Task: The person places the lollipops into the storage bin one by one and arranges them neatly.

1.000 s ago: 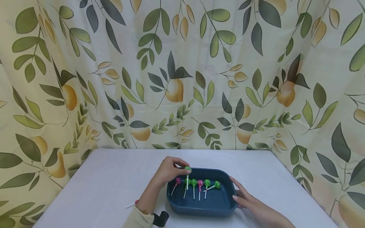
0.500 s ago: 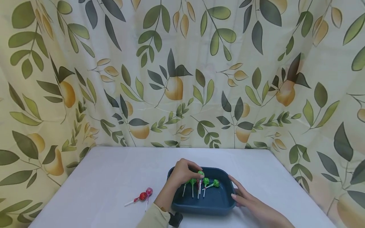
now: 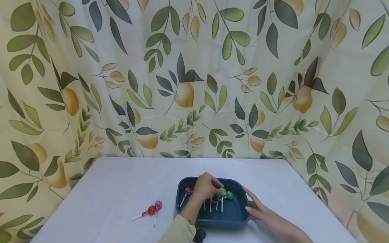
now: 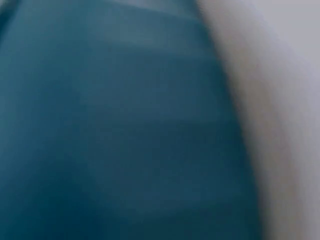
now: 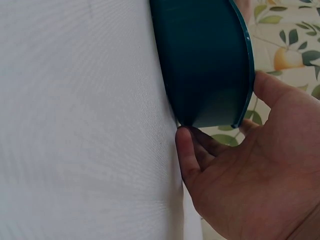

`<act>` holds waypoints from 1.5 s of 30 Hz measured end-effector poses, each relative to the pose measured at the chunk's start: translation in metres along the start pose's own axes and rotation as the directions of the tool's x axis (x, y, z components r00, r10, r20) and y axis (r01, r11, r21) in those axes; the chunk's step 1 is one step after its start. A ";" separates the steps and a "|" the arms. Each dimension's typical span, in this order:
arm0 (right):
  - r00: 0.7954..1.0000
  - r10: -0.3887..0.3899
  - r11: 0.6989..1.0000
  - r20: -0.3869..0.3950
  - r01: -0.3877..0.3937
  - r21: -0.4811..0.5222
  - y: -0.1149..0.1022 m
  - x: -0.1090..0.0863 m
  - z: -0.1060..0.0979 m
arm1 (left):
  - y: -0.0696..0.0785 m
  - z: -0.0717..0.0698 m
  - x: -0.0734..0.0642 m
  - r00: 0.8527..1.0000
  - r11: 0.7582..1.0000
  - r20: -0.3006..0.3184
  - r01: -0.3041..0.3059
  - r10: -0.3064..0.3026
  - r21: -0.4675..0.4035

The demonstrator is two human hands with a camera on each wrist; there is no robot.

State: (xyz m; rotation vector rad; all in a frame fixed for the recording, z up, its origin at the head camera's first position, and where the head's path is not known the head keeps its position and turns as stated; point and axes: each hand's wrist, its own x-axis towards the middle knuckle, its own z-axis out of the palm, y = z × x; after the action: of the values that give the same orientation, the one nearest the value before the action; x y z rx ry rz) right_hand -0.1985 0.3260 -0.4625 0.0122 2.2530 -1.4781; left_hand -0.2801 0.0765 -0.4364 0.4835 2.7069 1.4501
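A dark blue rectangular dish (image 3: 222,223) with several wrapped lollipops in it stands on the white table. My left hand (image 3: 206,187) reaches over it, pinching a green lollipop (image 3: 223,190) by the head, its white stick hanging down. Right of that lies another green lollipop (image 3: 229,195); at the dish's left end is a pink lollipop (image 3: 187,191). The hand hides part of the row between. My right hand (image 3: 262,214) holds the dish's right end, and in the right wrist view its fingers (image 5: 186,150) meet the dish (image 5: 205,65) low and at the rim.
Left of the dish, a red lollipop (image 3: 151,210) and a pink lollipop (image 3: 158,204) lie side by side on the table (image 3: 118,189). A leaf-and-fruit patterned curtain (image 3: 194,81) hangs behind. The left wrist view is a blur of blue dish wall (image 4: 125,125).
My left hand has moved to the right across the dish with the green lollipop, uncovering the two lollipops on the table and the pink one at the left end. The right hand stays put.
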 end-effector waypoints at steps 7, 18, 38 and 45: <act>1.000 -0.015 1.000 0.009 0.015 0.005 0.002 -0.002 -0.001 | 0.000 0.014 0.004 0.999 0.998 -0.036 0.022 -0.020 0.058; 0.999 -0.038 0.999 0.013 0.038 -0.013 0.003 0.000 -0.002 | -0.003 0.026 0.012 0.996 0.983 -0.092 0.026 -0.009 0.180; 0.998 -0.051 0.998 0.025 0.052 -0.030 0.002 -0.002 -0.001 | -0.006 0.032 0.012 0.994 0.962 -0.103 0.004 0.025 0.274; 0.999 -0.044 0.999 0.020 0.044 -0.029 0.000 0.000 -0.001 | -0.007 0.031 0.013 0.994 0.965 -0.103 -0.013 0.041 0.261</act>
State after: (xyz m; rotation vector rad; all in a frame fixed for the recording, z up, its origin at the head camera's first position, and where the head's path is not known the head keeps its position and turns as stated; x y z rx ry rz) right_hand -0.1987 0.3273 -0.4620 -0.0608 2.2723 -1.4613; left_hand -0.2888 0.1016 -0.4585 0.4666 3.0059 1.1613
